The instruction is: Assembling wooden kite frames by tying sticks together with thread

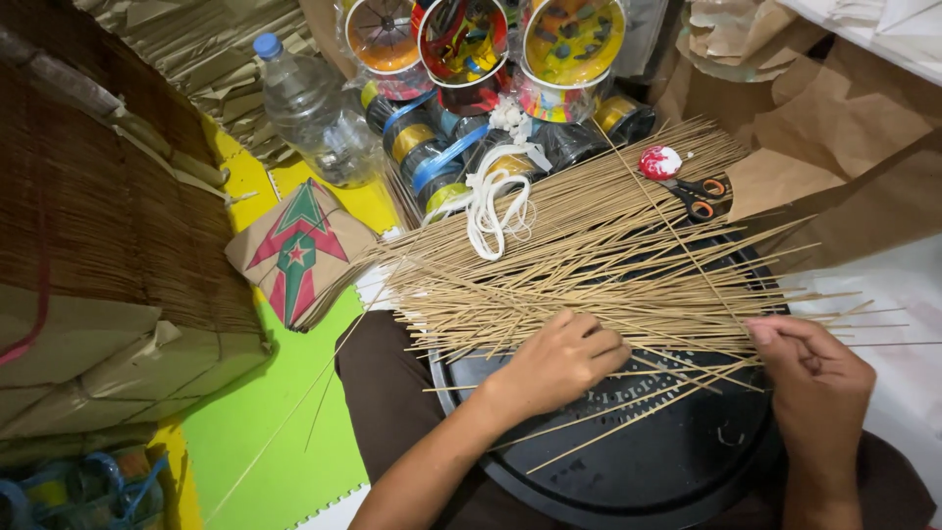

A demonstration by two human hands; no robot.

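Observation:
A heap of thin bamboo sticks [599,260] lies fanned across a round black tray [667,461] on my lap. My left hand [559,358] rests curled on the near edge of the heap, fingers closed over a few sticks. At the heap's right end my right hand [812,378] pinches the tips of several sticks between thumb and fingers. A few loose sticks lie slanted on the tray between the two hands.
A folded paper kite [294,250] with a red and green pattern lies left on a green mat [265,432]. Behind the sticks are a clear plastic bottle [314,113], coloured string spools [461,59], white cord [496,196], orange-handled scissors [699,194] and brown paper [834,147]. Stacked bundles [98,255] fill the left.

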